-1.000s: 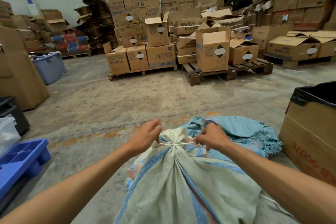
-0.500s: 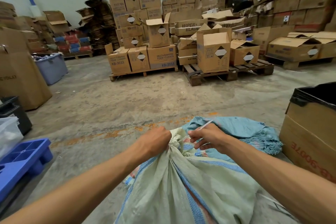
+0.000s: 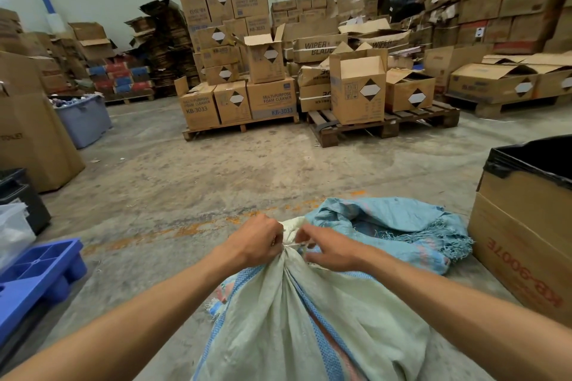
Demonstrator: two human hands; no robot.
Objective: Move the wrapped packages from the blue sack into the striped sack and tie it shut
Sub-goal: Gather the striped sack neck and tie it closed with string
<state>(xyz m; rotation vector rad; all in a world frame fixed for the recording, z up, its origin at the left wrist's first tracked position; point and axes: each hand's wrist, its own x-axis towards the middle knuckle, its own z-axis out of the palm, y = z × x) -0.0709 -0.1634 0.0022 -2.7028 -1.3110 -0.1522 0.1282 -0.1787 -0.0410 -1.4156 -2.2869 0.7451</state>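
Since only the head view is given, everything comes from it: the pale green woven plastic sack with blue stripes (image 3: 309,318) stands bulging on the concrete floor (image 3: 216,182), directly below the camera, its mouth gathered into a narrow neck. Just beyond that neck, touching the striped sack's far side, lies the crumpled light-blue woven sack with a frayed edge (image 3: 396,226), slumped flat and apparently emptied. The left hand (image 3: 257,241) is clenched around the bunched neck from its left side, while the right hand (image 3: 328,247) pinches a thin white plastic tie string (image 3: 292,245) that runs across the neck between the two hands. The wrapped packages are hidden inside, so their number cannot be told. I judge the striped sack soft and floppy in its cloth but heavy and lumpy in the body; the weave looks slick, so the gathered neck is the sure place to hold it, squeezed tight below the string. The string seems thin and likely to slip unless kept taut. To the right of the striped sack stands a brown cardboard box lined with black plastic (image 3: 526,226).
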